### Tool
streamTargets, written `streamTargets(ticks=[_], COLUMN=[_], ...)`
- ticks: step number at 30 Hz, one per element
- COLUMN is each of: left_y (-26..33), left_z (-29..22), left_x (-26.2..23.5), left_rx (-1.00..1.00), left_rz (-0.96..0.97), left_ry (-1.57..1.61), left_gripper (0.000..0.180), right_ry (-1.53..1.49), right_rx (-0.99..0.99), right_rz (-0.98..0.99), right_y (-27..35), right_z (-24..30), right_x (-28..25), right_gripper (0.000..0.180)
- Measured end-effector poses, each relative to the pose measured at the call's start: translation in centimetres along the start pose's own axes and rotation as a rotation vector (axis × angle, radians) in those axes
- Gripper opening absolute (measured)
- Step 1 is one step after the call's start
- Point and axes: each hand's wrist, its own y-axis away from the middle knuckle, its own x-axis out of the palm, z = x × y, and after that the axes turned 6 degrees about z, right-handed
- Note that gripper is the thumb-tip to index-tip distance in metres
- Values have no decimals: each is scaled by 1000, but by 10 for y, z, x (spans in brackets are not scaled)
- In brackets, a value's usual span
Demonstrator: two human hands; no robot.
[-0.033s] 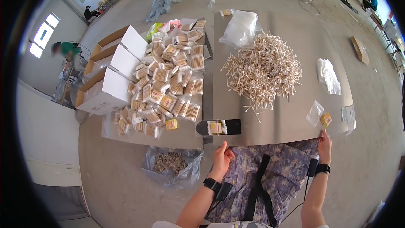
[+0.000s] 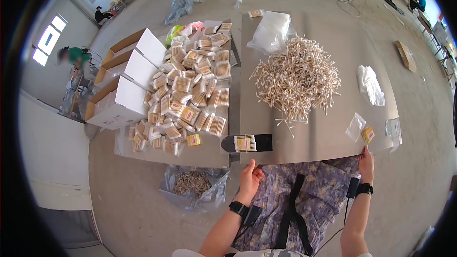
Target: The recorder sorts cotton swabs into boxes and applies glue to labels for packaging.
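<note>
Unmoved, as far as visible, since the earlier frame: both hands and everything on the tabletops. Left hand (image 2: 249,177) at the near edge of the right table (image 2: 352,57), thumb raised, fingers curled in together; impossible to tell whether clamped on that edge. Right hand (image 2: 366,166) at the same edge, index finger extended, other fingers bent; grip likewise impossible to tell. Just beyond the left thumb, a flat black board (image 2: 264,143), pointed at its left end, with a swab bundle (image 2: 245,143) on top, yellow-and-red label across the sticks, lettering too small to read. Just beyond the right fingertip, a small yellow box (image 2: 368,134) with a red mark, beside a limp clear bag (image 2: 354,127). Farther out, crinkled whitish plastic sleeves (image 2: 370,85), then a tangled, spiky swab pile (image 2: 300,81), pale sticks with white tips, beside a glossy translucent bag (image 2: 271,31). Leftward, heaped clear-wrapped swab packets (image 2: 190,85), some yellow-labelled, near open white cardboard cartons (image 2: 126,104). On the floor, loose swabs in a greyish plastic sack (image 2: 216,192)
</note>
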Motion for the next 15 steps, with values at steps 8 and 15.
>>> streamTargets(ticks=[8,15], left_y=[1,-4], left_z=[7,8], left_x=[-12,-10], left_rx=[44,-7], left_rz=[-71,-48], left_ry=[-189,-265], left_gripper=[27,32], right_ry=[13,11], right_rx=[-48,-53], right_rz=[-193,-231], right_y=[-29,-40], right_z=[-21,-21], right_x=[-29,-32], right_gripper=[28,29])
